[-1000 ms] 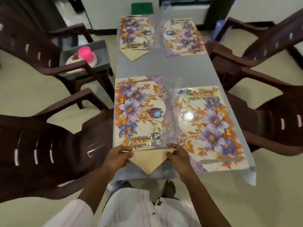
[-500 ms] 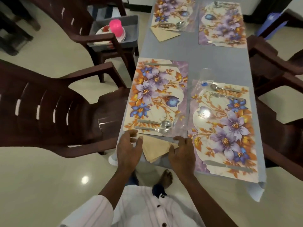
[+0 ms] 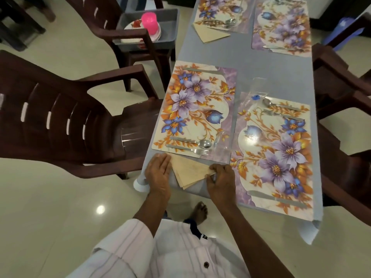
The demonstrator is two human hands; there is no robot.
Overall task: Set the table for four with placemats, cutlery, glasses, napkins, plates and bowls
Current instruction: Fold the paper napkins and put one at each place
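A tan folded napkin [image 3: 190, 173] lies on the grey table [image 3: 261, 73] at its near edge, just below the near-left floral placemat [image 3: 192, 111]. My left hand [image 3: 158, 173] rests flat on the napkin's left corner. My right hand [image 3: 220, 177] pinches its right corner. A spoon [image 3: 202, 143] and a fork [image 3: 198, 151] lie along that placemat's near edge. A clear glass [image 3: 219, 142] stands beside them. The near-right placemat [image 3: 277, 149] carries a spoon, a fork, a knife [image 3: 275, 198] and a clear glass [image 3: 258, 91].
Two more floral placemats [image 3: 281, 25] lie at the far end, one with a tan napkin [image 3: 210, 34]. Dark brown plastic chairs [image 3: 60, 121] flank the table. A grey tub [image 3: 168, 27] on the far-left chair holds plates and a pink cup [image 3: 149, 22].
The camera has swung left and down. My hands have shifted on the napkin: the left now lies flat on its left corner, the right pinches the right corner, and the napkin sits skewed.
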